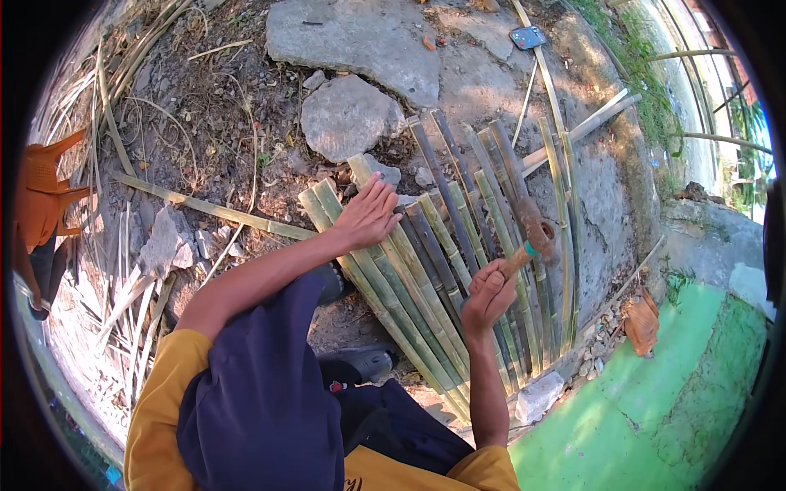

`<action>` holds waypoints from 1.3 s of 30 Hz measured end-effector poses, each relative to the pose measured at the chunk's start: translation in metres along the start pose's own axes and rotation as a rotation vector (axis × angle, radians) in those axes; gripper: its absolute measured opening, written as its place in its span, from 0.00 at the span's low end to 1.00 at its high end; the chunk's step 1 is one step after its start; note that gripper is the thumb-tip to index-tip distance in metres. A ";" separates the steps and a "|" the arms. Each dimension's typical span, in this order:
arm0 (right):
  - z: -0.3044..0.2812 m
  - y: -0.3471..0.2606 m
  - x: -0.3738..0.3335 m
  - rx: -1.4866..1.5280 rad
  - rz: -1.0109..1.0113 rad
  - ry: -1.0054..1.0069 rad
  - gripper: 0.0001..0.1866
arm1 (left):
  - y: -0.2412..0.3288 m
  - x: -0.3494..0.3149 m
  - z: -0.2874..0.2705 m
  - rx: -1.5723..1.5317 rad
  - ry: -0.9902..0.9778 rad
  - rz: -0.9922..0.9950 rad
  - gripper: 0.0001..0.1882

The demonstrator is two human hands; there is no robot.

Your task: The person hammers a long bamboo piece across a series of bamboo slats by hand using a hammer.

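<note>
Several split bamboo strips [393, 295] lie side by side in a fan on the ground before me, green and brown, with their far ends uneven. My left hand [370, 214] lies across the upper part of the strips on the left side, fingers stretched out over them. In my right hand [490, 296] is a hammer [536, 233], gripped by its wooden handle close below the head. Its head is rusty brown, with a green band where the handle meets it. The hammer is over the strips on the right; whether it touches them I cannot tell.
Flat concrete slabs [352, 119] lie beyond the strips. A longer bamboo strip [213, 211] stretches off to the left, near an orange plastic chair [49, 188]. A small dark flat object [527, 38] sits at the far right. Green-painted paving [639, 409] is at the near right.
</note>
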State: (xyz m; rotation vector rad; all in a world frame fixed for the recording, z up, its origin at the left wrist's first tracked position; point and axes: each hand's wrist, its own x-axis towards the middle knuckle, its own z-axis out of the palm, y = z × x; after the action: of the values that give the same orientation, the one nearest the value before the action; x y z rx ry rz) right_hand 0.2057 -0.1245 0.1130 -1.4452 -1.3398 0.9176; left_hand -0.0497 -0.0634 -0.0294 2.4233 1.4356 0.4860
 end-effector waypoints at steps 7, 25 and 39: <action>0.016 0.077 -0.013 -0.620 0.174 -0.185 0.17 | -0.001 0.016 0.006 0.050 0.033 0.019 0.21; -0.008 0.087 -0.035 -0.668 0.085 -0.338 0.11 | 0.007 0.003 0.005 0.037 -0.015 0.015 0.21; 0.000 0.089 -0.033 -0.659 0.075 -0.292 0.16 | 0.010 0.013 0.007 0.049 0.025 0.028 0.21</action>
State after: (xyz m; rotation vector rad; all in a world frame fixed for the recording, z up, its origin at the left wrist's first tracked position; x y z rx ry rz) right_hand 0.2280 -0.1543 0.0262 -1.9120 -1.9360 0.7874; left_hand -0.0333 -0.0571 -0.0295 2.4878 1.4419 0.4951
